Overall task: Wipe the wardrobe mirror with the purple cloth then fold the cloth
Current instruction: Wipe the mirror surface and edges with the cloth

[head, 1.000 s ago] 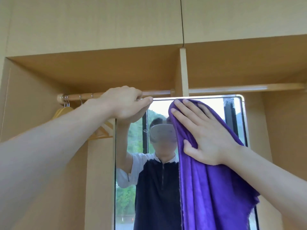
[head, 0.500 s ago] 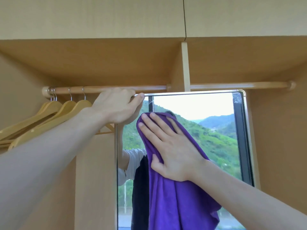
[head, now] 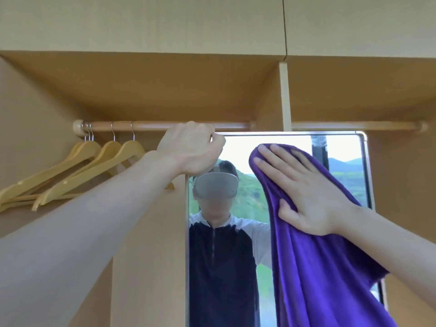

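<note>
The wardrobe mirror (head: 245, 147) stands upright in the middle, in a thin metal frame, and reflects a person and green hills. My left hand (head: 191, 147) grips the mirror's top left corner, fingers curled over its edge. A purple cloth (head: 318, 267) hangs down over the right half of the glass. My right hand (head: 304, 187) lies flat on the cloth's upper part, fingers straight and spread, and presses it against the mirror near the top.
A wooden rail (head: 151, 125) runs above the mirror, with several wooden hangers (head: 94, 159) at its left end. A vertical divider (head: 285, 95) splits the wardrobe. A second rail (head: 354, 126) crosses the right compartment. Cupboard doors (head: 165, 22) close the top.
My right hand has carried the cloth from the mirror's upper left to its upper right. The view has shifted too. My left hand keeps its grip on the corner.
</note>
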{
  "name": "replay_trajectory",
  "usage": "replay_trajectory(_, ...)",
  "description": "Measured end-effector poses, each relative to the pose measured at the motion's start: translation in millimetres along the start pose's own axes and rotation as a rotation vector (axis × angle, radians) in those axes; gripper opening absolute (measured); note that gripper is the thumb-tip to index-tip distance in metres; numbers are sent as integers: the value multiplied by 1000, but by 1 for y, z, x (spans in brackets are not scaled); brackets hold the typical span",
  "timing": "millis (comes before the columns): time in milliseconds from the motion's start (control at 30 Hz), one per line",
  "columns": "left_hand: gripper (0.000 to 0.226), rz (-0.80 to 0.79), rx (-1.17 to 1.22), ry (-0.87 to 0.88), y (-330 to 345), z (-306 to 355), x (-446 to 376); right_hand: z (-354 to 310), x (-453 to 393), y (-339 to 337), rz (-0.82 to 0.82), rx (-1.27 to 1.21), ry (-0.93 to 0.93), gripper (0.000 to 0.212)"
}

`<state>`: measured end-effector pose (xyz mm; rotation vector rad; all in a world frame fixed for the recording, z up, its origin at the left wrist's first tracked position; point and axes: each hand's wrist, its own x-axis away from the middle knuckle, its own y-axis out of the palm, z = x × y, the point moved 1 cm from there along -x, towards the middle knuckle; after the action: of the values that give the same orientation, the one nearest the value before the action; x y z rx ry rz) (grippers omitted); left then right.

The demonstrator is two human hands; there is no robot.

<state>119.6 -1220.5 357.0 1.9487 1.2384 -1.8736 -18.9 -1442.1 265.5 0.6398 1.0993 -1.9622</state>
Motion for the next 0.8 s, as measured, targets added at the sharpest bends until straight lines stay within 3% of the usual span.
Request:
replay_trajectory(233, 46, -54, -24, -64, 0, 3, -5, -34, -37, 9, 72, 21, 52, 90)
replay_trajectory(433, 54, -70, -26, -86, -3, 6, -2, -77, -17, 35, -35, -22, -174, 91)
replay_trajectory(600, 42, -56, 17, -76, -9, 6, 5, -63, 3, 34, -114, -100, -287, 94)
replay_trajectory(733, 16, -141, 315, -136, -17, -1, 14, -34, -10, 13, -29, -102, -178, 96)
replay_trajectory(800, 25, -171, 490, -171, -22, -5, 24, -27, -21, 5, 10, -80, -126, 94)
